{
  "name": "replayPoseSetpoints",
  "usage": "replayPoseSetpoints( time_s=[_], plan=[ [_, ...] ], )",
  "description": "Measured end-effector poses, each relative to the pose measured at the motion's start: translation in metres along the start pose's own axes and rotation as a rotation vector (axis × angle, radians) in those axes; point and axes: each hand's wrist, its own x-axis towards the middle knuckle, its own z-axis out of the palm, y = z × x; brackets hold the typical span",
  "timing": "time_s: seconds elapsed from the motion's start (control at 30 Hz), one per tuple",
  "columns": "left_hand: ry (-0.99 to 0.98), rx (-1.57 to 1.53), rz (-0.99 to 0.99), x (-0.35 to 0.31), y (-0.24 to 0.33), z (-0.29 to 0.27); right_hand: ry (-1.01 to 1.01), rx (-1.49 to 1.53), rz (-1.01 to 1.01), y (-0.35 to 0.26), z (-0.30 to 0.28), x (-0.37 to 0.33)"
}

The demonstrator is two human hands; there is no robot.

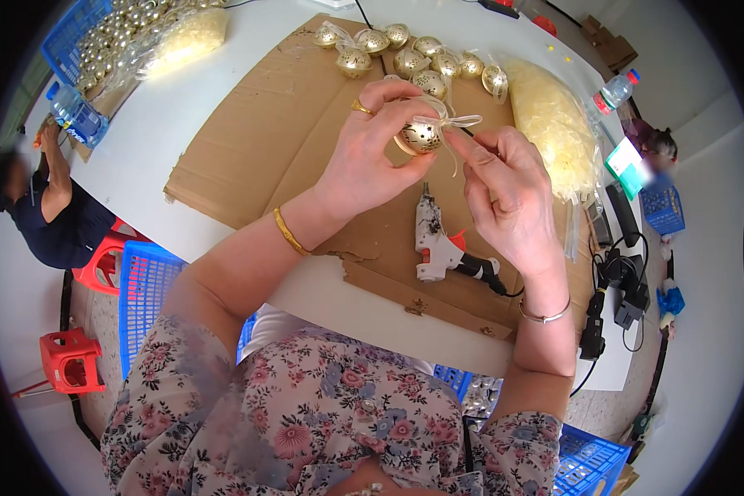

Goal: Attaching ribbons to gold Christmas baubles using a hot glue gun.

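Observation:
A round gold bell ornament (420, 138) with dark cut-out patterns is in my left hand (364, 157), its fingers and thumb curled around it. On its top sits a pale, sheer ribbon bow (450, 121), with a thin tail hanging down. My right hand (508, 194) is at the bow, the index fingertip against the ribbon and the other fingers curled; the exact pinch is partly hidden. Below the hands a white and black glue gun (438, 240) lies on the cardboard sheet (248, 157). Several similar gold bells (409, 63) with ribbons lie beyond my hands.
A bag of pale yellow pieces (554, 124) lies at right, near a bottle (616, 91) and black power adapters (628, 289). Another yellow bag (186, 43) and a heap of gold bells (128, 37) are far left. A person (45, 198) sits left. Blue crates (145, 289) stand below the table.

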Motion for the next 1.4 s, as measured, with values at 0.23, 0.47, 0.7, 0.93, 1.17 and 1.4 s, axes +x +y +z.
replayPoseSetpoints(
  time_s=[0.23,0.47,0.7,0.93,1.17,1.4],
  plan=[
    [-0.016,-0.080,-0.094,-0.003,0.002,0.002,0.012,0.018,-0.021,0.001,0.001,0.001],
    [-0.033,-0.126,-0.167,-0.004,0.007,0.001,0.007,0.030,-0.027,0.000,0.002,0.001],
    [-0.048,-0.167,-0.222,-0.004,0.007,0.002,0.010,0.039,-0.018,0.002,0.005,0.000],
    [-0.064,-0.150,-0.162,-0.004,0.002,0.002,0.027,0.030,-0.016,0.001,0.006,0.001],
    [-0.085,-0.508,-0.403,-0.012,-0.007,0.009,0.322,0.222,0.052,-0.003,-0.015,-0.001],
    [-0.185,-0.856,-0.548,-0.005,0.000,0.003,0.012,0.501,0.602,0.019,0.003,-0.006]
  ],
)
